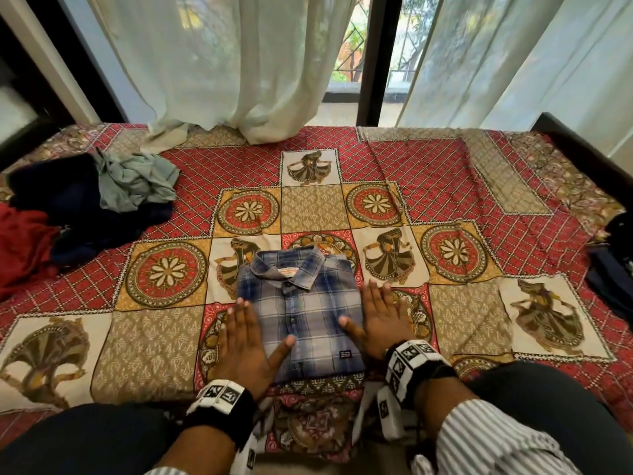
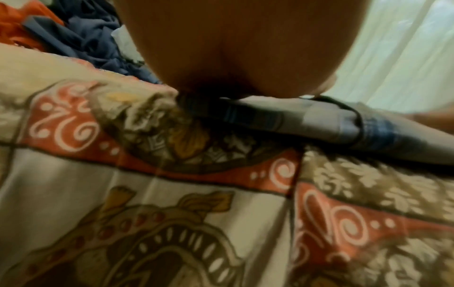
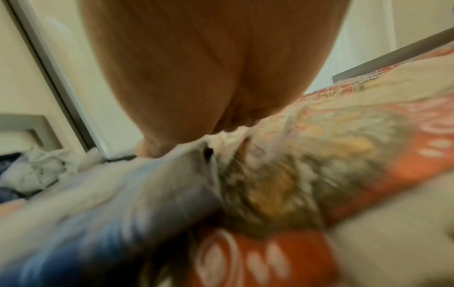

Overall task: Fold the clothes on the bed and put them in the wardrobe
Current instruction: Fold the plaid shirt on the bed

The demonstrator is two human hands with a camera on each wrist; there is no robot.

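Two flat, straight-fingered hands, left hand point(image 1: 244, 341) and right hand point(image 1: 383, 318), flank the folded plaid shirt point(image 1: 301, 313) on the bed point(image 1: 455, 186), thumbs seemingly resting on its edges, gripping nothing.

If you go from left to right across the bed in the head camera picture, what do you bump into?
Red cloth → dark blue clothes → crumpled grey-green garment → left hand → folded blue plaid shirt → right hand → dark clothes at the bed's right edge.
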